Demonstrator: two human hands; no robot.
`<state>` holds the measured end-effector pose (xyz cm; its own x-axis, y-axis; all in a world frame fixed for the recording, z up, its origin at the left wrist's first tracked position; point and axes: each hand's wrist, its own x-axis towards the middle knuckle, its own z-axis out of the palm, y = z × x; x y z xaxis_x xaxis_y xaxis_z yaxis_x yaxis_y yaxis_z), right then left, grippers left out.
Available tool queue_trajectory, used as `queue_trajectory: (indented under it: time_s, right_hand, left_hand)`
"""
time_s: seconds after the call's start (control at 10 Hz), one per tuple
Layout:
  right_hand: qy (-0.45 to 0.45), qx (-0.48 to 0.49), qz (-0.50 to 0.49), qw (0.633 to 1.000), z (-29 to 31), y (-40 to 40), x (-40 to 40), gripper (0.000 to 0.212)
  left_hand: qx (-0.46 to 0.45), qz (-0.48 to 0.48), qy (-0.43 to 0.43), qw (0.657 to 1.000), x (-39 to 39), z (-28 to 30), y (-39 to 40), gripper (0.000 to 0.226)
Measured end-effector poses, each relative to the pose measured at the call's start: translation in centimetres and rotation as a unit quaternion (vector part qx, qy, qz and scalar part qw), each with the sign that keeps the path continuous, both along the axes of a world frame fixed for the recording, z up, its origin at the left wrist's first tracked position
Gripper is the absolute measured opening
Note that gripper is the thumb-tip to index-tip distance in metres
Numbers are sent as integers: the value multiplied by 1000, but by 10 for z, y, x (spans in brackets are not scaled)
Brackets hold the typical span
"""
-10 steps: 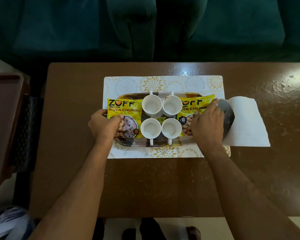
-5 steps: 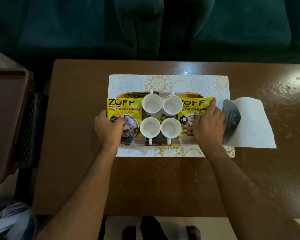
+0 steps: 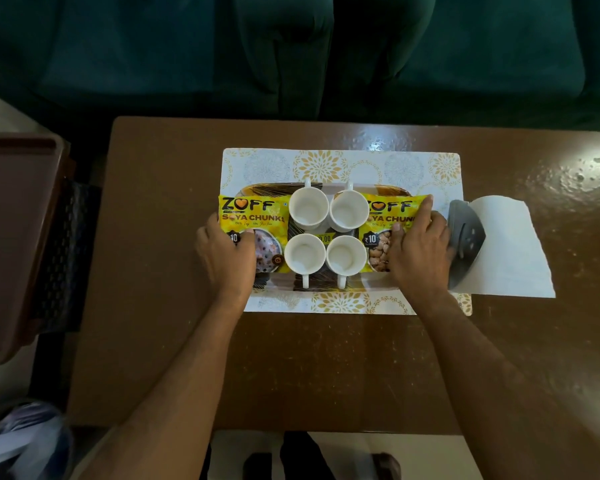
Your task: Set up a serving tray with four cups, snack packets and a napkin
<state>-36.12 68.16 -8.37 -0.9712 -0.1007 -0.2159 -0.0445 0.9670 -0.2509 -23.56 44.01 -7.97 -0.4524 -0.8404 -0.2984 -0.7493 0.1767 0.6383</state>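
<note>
Both hands are down on the tray (image 3: 378, 189) now, which sits on a patterned placemat (image 3: 326, 164) in the middle of the brown bench (image 3: 291, 368). The left hand (image 3: 227, 252) is curled over the tray's left end, thumb pressing the left snack packet (image 3: 253, 220); the right hand (image 3: 418, 247) is clamped on the right end, fingers spread across the right snack packet (image 3: 381, 230). Four white cups (image 3: 328, 233) stand in a tight square between them, handles pointing out. Those look like glazed ceramic, hard and chippable, likely to slide and clink, so a level two-ended hold suits. The packets are glossy, crinkly film, light and slippery. The napkin (image 3: 506, 251), soft white paper, lies on the bench just right of the tray, under a grey holder (image 3: 465, 237).
</note>
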Motion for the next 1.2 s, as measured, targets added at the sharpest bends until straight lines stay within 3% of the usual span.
queue_trajectory:
  time_s: [0.1, 0.2, 0.3, 0.7, 1.0, 1.2]
  right_hand:
    - [16, 4, 8, 1000, 1, 1, 3, 69]
    - [41, 21, 39, 998, 2, 3, 7, 66]
    - [34, 23, 58, 997, -1, 0, 10, 64]
    - [31, 7, 67, 997, 2, 5, 9, 65]
    - [40, 43, 129, 990, -2, 12, 19, 67]
    - [60, 38, 137, 988, 8, 10, 16, 67]
  left_hand:
    - [-125, -67, -49, 989, 3, 4, 8, 71]
    - [-199, -156, -62, 966, 5, 5, 14, 67]
    - [-204, -194, -63, 957, 5, 3, 18, 63]
    - [-208, -200, -67, 955, 1, 0, 22, 71]
    - [-267, -292, -92, 914, 0, -5, 24, 70]
    - [-280, -267, -76, 919, 4, 10, 18, 67]
